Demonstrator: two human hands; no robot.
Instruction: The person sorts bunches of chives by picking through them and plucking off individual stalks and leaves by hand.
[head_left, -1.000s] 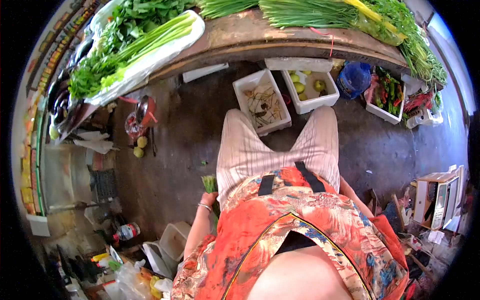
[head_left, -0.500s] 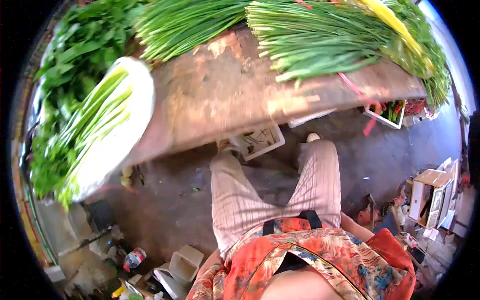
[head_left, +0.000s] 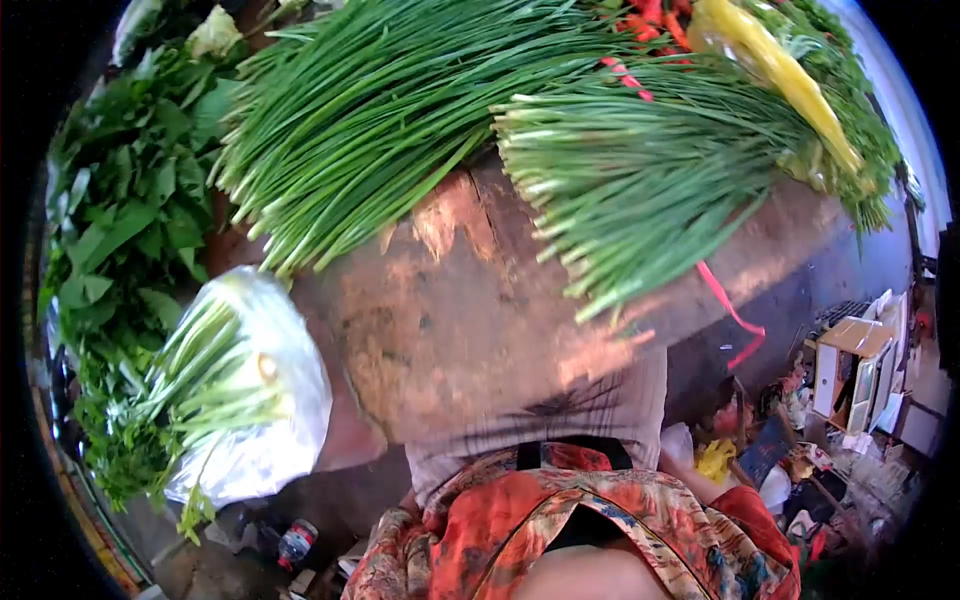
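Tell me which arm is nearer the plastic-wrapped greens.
Left. The left arm shows just right of the plastic-wrapped greens; the right arm is across the body, farther right. Both hands are hidden.

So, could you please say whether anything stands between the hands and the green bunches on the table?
The near edge of the wooden table probably does: neither hand is in sight, with the right forearm low beside the body. Over the bare wood, nothing visible blocks the green bunches.
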